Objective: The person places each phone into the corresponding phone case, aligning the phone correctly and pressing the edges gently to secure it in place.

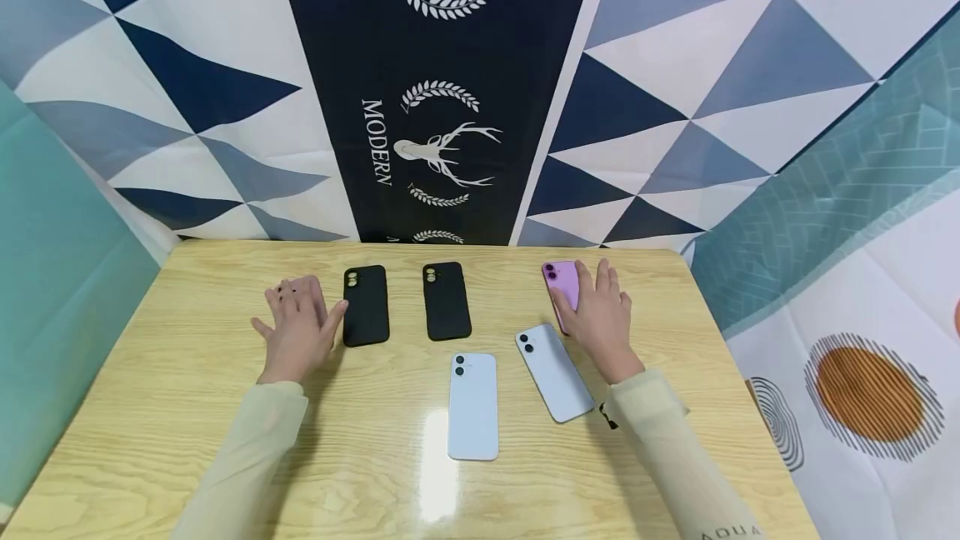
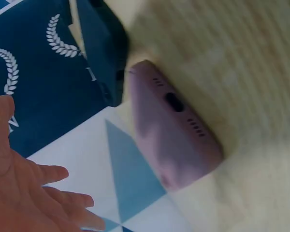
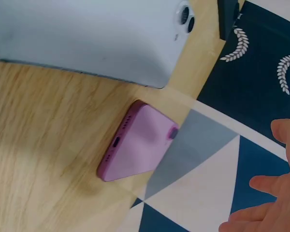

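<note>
At the table's left, my left hand (image 1: 294, 340) hovers with spread fingers over a pink phone case (image 1: 318, 294). The left wrist view shows the port end of this pink case (image 2: 176, 130), with the fingers apart from it; whether it has a phone inside I cannot tell. On the right, my right hand (image 1: 600, 319) hovers over a purple phone (image 1: 564, 277), its fingers straight and partly covering it. The right wrist view shows the purple phone (image 3: 137, 142) lying camera side up, with a gap to my fingers. A light blue phone (image 1: 555, 373) lies just below it.
Two black phone cases, the left one (image 1: 366, 307) and the right one (image 1: 447, 301), lie near the table's back edge. Another light blue phone (image 1: 473, 407) lies at the middle front. Patterned cloth (image 1: 442, 90) hangs behind the wooden table (image 1: 375, 473).
</note>
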### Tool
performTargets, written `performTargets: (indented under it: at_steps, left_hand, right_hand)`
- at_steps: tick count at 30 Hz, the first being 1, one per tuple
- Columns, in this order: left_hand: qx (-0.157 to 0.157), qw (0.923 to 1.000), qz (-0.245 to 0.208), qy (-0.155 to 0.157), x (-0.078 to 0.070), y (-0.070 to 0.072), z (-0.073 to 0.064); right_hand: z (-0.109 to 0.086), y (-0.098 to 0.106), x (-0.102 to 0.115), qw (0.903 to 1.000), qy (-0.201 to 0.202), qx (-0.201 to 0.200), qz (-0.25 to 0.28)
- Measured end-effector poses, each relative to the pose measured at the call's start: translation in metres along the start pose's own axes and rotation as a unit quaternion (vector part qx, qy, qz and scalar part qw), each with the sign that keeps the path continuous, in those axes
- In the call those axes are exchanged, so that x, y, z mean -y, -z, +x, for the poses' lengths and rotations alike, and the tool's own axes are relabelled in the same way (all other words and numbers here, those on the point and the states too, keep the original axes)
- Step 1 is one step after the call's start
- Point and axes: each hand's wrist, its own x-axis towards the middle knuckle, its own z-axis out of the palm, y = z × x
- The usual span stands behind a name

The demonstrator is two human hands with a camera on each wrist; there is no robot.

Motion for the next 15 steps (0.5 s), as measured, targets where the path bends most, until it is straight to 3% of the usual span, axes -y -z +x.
performTargets:
  at_steps: [15]
  left_hand:
    - [0.017, 0.9994, -0.007, 0.029, 0.017, -0.015, 0.01]
  right_hand:
    - [0.008, -0.014, -0.017, 1.0, -0.007, 0.0, 0.006]
